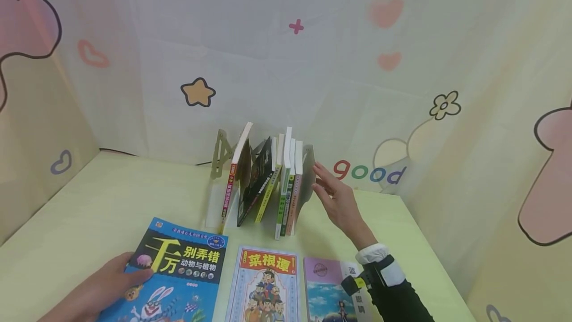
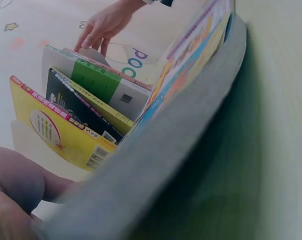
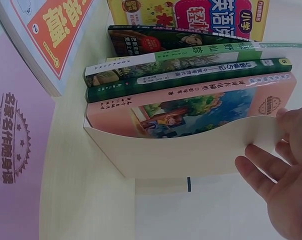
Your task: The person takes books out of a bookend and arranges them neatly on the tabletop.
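Observation:
My left hand [image 1: 100,284] grips a blue picture book [image 1: 183,287] by its left edge, thumb on the cover and the other fingers hidden beneath. In the left wrist view the book's grey edge [image 2: 156,155] fills the foreground. At the back, my right hand [image 1: 343,207] touches the right side panel of a white bookend [image 3: 191,155] with its fingertips. Between the bookend's panels stands a row of several books, including a pink one [image 3: 191,107], green ones and a dark one [image 1: 256,180] that leans. A yellow book [image 2: 56,125] tilts at the row's left end.
Two more books lie flat on the pale green table [image 1: 147,188] in front of the row: one with an orange title band [image 1: 267,282] and a purple and blue one [image 1: 330,292]. A printed curtain [image 1: 268,63] hangs behind and along both sides.

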Demonstrator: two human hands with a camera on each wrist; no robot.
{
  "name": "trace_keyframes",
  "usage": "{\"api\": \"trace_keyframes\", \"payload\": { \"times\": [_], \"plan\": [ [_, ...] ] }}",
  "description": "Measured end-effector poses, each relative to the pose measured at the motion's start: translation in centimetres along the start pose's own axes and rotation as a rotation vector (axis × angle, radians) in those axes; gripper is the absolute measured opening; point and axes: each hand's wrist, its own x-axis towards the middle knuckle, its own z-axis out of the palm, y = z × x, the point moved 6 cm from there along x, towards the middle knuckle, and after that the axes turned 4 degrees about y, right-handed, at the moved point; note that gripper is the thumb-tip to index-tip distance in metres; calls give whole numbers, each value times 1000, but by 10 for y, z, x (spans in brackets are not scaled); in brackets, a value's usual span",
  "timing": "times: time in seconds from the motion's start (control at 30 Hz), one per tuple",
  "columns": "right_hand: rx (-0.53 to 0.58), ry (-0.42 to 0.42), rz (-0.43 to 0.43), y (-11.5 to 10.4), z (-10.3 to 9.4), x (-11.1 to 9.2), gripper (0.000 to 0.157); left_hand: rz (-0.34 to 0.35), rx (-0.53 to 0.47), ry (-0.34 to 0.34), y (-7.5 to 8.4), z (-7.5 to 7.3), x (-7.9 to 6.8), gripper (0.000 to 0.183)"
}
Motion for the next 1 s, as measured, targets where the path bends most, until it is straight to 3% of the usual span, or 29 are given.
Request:
{"api": "trace_keyframes", "payload": {
  "times": [0.17,0.37,0.47,0.63,1.0],
  "plan": [
    [16,7,-8,1,1,0,51,37,227,48,0,-11,7,94],
    [13,-2,2,-25,-4,1,49,109,334,60,2,-21,9,83],
    [14,-1,5,-22,-3,1,49,152,422,93,3,-25,12,80],
    [24,6,-1,0,1,0,51,181,523,133,2,-28,18,83],
    [14,15,1,1,2,0,51,189,633,167,7,-27,12,85]
  ]
}}
